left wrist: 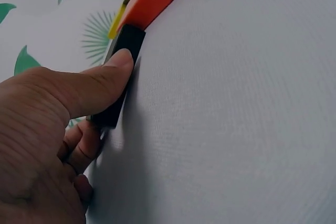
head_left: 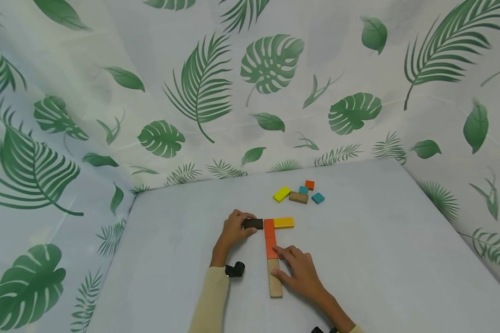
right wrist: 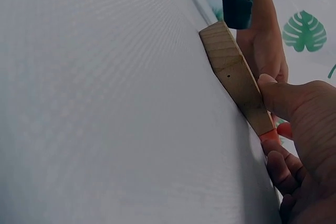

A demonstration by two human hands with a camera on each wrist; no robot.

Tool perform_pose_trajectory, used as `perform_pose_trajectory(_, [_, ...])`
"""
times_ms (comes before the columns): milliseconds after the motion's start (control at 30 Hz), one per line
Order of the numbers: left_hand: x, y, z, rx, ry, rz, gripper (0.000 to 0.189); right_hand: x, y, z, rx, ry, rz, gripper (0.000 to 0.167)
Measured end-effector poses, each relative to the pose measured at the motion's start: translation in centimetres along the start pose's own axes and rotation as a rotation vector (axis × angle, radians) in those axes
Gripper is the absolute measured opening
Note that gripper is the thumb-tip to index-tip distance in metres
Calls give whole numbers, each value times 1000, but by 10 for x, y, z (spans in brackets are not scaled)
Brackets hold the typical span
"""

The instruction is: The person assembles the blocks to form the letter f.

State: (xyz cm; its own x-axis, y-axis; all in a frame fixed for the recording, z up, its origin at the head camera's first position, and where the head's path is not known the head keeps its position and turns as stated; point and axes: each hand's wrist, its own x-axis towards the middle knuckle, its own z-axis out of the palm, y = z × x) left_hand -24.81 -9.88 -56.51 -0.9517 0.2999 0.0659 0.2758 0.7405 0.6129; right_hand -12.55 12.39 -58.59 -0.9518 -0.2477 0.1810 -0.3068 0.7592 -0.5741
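Note:
In the head view, a row of two orange blocks (head_left: 270, 238) and a pale wooden block (head_left: 275, 286) runs toward me. Left of its far end, my left hand (head_left: 234, 230) pinches a black block (head_left: 256, 224); the thumb (left wrist: 118, 69) lies along the near side in the left wrist view. A yellow-orange block (head_left: 284, 223) extends to the right from the far orange block. My right hand (head_left: 303, 273) rests along the row's right side, index fingertip at the nearer orange block, thumb at the wooden block. The right wrist view shows a small hole in that wooden block (right wrist: 233, 85).
Behind the row lie several loose blocks: a bright yellow one (head_left: 281, 194), a brown wooden one (head_left: 298, 197), two blue ones including the right one (head_left: 318, 198), and a red-orange one (head_left: 310, 185). Leaf-patterned cloth (head_left: 216, 152) walls the white table (head_left: 171, 259).

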Motion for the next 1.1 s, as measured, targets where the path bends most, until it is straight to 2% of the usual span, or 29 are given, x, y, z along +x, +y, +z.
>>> perform_pose_trajectory(433, [-3, -1, 2, -12, -12, -10, 32, 0, -3, -2, 15, -24, 26, 63])
perform_pose_trajectory(733, [-4, -1, 1, -14, 5, -8, 34, 0, -5, -3, 13, -5, 15, 62])
perform_pose_trajectory(1100, [-3, -3, 3, -15, 9, 10, 34, -1, -4, -1, -4, 56, -23, 60])
